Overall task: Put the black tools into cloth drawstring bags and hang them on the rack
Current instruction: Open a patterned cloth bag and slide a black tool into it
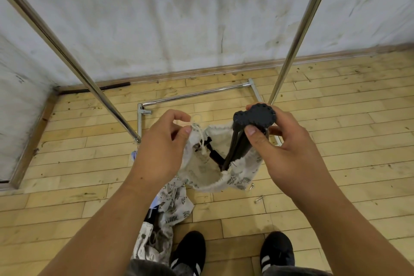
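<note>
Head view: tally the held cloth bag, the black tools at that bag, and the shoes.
Held cloth bag: 1
Black tools at it: 2, one in the right hand, one inside
Shoes: 2
Total: 5

Almost nothing could be read. The only lettering sat on a small pale label (154,207) in the lower centre of the frame. It was fixed to a dark object (150,216) that lay on the floor (336,141), half covered by leaf-printed cloth bags (173,206). A few tiny dark letters ran along the label's upper edge, perhaps "TP" or "TPF". They were too small and blurred to tell for certain. The black shoes (189,251) at the bottom of the frame carried white stripes, but no word or logo on them was legible.
</note>
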`<action>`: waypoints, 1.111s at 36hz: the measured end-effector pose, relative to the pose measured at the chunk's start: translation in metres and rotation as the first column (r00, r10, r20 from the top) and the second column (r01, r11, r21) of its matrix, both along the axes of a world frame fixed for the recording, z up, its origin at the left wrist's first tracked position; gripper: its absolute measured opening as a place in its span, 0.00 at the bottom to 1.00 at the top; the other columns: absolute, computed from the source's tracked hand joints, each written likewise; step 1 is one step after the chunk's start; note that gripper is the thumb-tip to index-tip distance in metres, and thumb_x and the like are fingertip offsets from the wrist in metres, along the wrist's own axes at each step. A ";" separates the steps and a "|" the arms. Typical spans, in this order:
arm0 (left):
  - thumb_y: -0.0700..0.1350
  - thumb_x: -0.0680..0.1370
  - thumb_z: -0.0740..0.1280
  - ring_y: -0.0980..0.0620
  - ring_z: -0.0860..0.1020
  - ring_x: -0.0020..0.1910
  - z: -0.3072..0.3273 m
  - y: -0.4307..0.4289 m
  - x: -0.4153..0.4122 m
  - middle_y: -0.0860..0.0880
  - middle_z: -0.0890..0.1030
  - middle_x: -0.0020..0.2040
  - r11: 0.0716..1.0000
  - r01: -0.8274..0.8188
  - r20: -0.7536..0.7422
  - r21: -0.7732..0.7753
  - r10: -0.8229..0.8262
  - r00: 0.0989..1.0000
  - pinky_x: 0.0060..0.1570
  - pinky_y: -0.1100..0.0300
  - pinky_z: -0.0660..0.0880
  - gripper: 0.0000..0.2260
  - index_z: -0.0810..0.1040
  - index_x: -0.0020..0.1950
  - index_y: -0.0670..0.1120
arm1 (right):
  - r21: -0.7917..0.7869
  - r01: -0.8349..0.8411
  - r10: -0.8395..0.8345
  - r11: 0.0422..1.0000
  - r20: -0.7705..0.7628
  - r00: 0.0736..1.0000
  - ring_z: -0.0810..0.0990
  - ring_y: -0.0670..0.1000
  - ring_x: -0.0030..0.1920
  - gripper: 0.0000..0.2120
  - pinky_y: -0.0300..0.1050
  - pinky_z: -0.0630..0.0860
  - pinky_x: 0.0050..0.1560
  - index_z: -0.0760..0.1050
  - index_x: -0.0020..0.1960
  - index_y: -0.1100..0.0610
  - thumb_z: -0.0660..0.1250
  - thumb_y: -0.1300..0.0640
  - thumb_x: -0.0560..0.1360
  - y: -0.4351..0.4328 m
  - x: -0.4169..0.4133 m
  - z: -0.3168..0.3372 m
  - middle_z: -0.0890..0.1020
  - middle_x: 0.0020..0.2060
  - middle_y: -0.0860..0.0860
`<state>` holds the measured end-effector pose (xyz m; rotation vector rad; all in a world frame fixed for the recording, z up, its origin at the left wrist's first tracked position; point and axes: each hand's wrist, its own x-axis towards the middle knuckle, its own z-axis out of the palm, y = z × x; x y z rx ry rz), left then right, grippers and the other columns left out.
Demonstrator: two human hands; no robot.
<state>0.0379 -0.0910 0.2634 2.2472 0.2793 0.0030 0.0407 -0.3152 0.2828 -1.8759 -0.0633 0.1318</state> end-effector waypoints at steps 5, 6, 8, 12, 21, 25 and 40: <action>0.42 0.84 0.62 0.63 0.73 0.28 0.006 -0.002 0.001 0.53 0.76 0.54 0.994 0.031 -0.109 -0.105 -0.043 0.993 0.26 0.69 0.69 0.20 0.71 0.70 0.64 | 0.021 0.027 -0.027 0.999 -0.003 1.000 0.76 0.37 0.60 0.13 0.32 0.70 0.49 0.77 0.63 0.36 0.67 0.46 0.79 0.000 -0.001 0.003 0.79 0.62 0.39; 0.41 0.83 0.63 0.63 0.73 0.29 0.007 -0.003 0.001 0.53 0.75 0.54 0.993 0.046 -0.123 -0.111 -0.060 0.991 0.26 0.68 0.70 0.21 0.71 0.70 0.64 | 0.024 0.027 -0.027 0.999 -0.006 1.000 0.76 0.37 0.60 0.13 0.31 0.69 0.49 0.77 0.63 0.36 0.67 0.46 0.79 0.001 -0.001 0.004 0.79 0.62 0.39; 0.40 0.81 0.65 0.61 0.73 0.30 0.009 -0.003 0.000 0.54 0.74 0.53 0.993 0.070 -0.128 -0.096 -0.082 0.988 0.28 0.66 0.72 0.23 0.72 0.68 0.66 | 0.025 0.026 -0.026 0.999 -0.009 1.000 0.76 0.37 0.59 0.13 0.30 0.69 0.48 0.77 0.63 0.36 0.67 0.46 0.79 0.001 -0.002 0.005 0.79 0.61 0.39; 0.45 0.80 0.72 0.65 0.79 0.35 0.012 -0.006 -0.002 0.61 0.81 0.52 0.986 0.120 -0.087 -0.117 -0.131 0.988 0.35 0.72 0.73 0.14 0.81 0.59 0.63 | 0.019 0.026 -0.026 0.999 -0.003 1.000 0.76 0.37 0.58 0.12 0.32 0.70 0.50 0.77 0.62 0.36 0.67 0.46 0.79 0.002 -0.001 0.006 0.80 0.61 0.39; 0.59 0.78 0.70 0.61 0.71 0.27 0.012 -0.008 -0.005 0.56 0.81 0.34 0.975 0.044 0.033 -0.217 -0.038 0.999 0.32 0.69 0.69 0.10 0.87 0.46 0.56 | -0.021 0.068 -0.068 0.997 -0.009 0.998 0.75 0.36 0.55 0.11 0.40 0.75 0.52 0.77 0.60 0.34 0.67 0.45 0.78 0.000 -0.001 0.002 0.78 0.59 0.37; 0.59 0.78 0.70 0.51 0.77 0.33 0.010 -0.006 -0.004 0.43 0.85 0.41 0.981 -0.004 0.085 -0.194 0.020 0.996 0.36 0.60 0.74 0.13 0.88 0.47 0.52 | -0.058 0.073 -0.073 0.996 -0.001 0.997 0.76 0.38 0.54 0.11 0.40 0.74 0.52 0.76 0.58 0.33 0.67 0.45 0.77 0.000 -0.001 0.001 0.76 0.58 0.37; 0.60 0.79 0.69 0.56 0.83 0.39 0.018 -0.034 -0.014 0.61 0.84 0.47 0.932 0.345 -0.217 -0.113 -0.362 0.907 0.38 0.56 0.79 0.07 0.80 0.49 0.58 | -0.105 0.096 -0.094 0.990 0.020 0.995 0.72 0.33 0.51 0.11 0.30 0.69 0.45 0.74 0.58 0.34 0.68 0.48 0.79 -0.002 0.003 -0.005 0.75 0.55 0.42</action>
